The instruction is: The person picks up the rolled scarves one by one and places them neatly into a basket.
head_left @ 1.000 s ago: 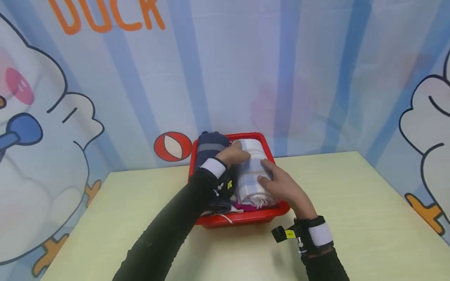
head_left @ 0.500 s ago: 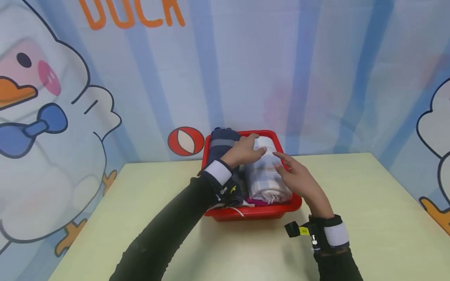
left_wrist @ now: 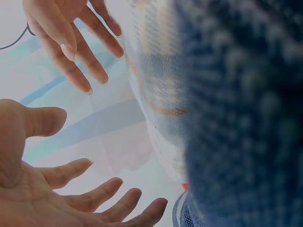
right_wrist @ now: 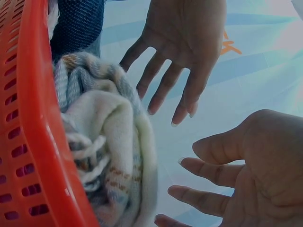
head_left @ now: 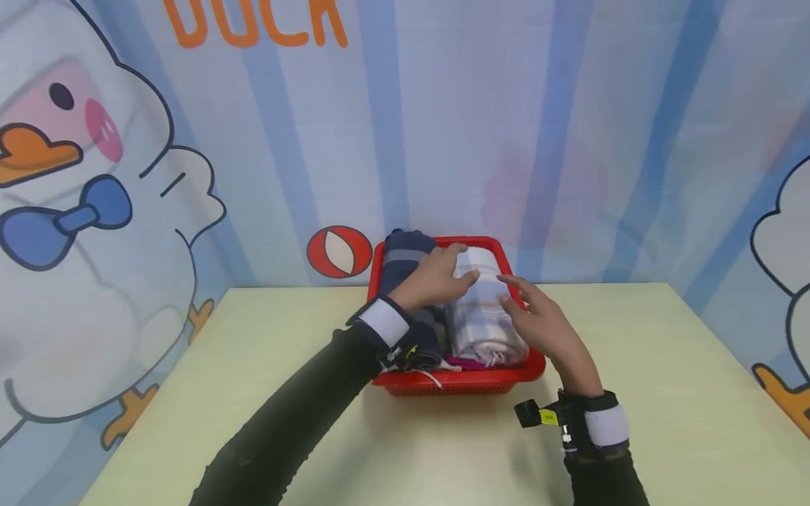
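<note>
A red plastic basket (head_left: 455, 383) holds a rolled white and blue plaid scarf (head_left: 484, 316) on its right side. Beside that lies a dark navy rolled cloth (head_left: 405, 256), partly covered by my left arm. My left hand (head_left: 436, 277) hovers over the basket between the two rolls, its fingers spread. Just right of the plaid scarf, my right hand (head_left: 544, 320) is held above the basket's rim with fingers loosely extended. Both wrist views show empty palms and parted fingers, close to the scarf's fringed, coiled end (right_wrist: 104, 142).
The basket stands on a pale yellow table (head_left: 304, 337) near its back edge, against a striped blue curtain (head_left: 443, 126) printed with ducks. Magenta fabric (head_left: 468, 363) shows beneath the plaid scarf, and a white cord (head_left: 429, 378) hangs over the front rim.
Both hands have lifted off the plaid scarf; the right hand has drawn away to its right side. The head view has shifted, and the rolls stay in the basket.
</note>
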Demonstrator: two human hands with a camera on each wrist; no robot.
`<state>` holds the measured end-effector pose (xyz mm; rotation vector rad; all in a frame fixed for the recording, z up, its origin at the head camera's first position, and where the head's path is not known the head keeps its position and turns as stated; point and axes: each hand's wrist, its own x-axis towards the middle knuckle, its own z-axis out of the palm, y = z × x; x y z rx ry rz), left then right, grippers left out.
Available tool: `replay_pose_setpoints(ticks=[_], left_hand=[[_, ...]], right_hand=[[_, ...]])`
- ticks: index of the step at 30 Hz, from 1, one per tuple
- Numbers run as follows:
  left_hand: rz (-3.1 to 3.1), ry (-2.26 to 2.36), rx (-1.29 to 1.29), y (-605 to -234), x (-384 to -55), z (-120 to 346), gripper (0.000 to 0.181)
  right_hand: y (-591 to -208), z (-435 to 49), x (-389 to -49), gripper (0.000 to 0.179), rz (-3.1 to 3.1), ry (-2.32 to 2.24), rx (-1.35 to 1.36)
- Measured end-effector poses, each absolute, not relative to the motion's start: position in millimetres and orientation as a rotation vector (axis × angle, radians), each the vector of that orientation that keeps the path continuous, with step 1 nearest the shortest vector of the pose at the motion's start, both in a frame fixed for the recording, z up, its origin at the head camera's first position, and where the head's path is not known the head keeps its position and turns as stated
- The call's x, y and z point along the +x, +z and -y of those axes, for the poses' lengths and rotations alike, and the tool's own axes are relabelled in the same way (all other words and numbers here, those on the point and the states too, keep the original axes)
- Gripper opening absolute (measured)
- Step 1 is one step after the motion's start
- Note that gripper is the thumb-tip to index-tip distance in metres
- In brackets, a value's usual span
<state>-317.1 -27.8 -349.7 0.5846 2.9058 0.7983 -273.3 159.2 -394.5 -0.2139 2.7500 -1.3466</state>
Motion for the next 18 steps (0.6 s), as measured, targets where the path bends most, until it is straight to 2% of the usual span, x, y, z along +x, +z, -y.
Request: replay_pose_setpoints(ticks=[18], left_hand=[[-2.860, 0.936, 0.595, -353.8, -307.2, 34.7, 0.063]], right_hand=[[-396.8, -161.0, -272.3, 0.052, -2.816, -1.354, -0.213]])
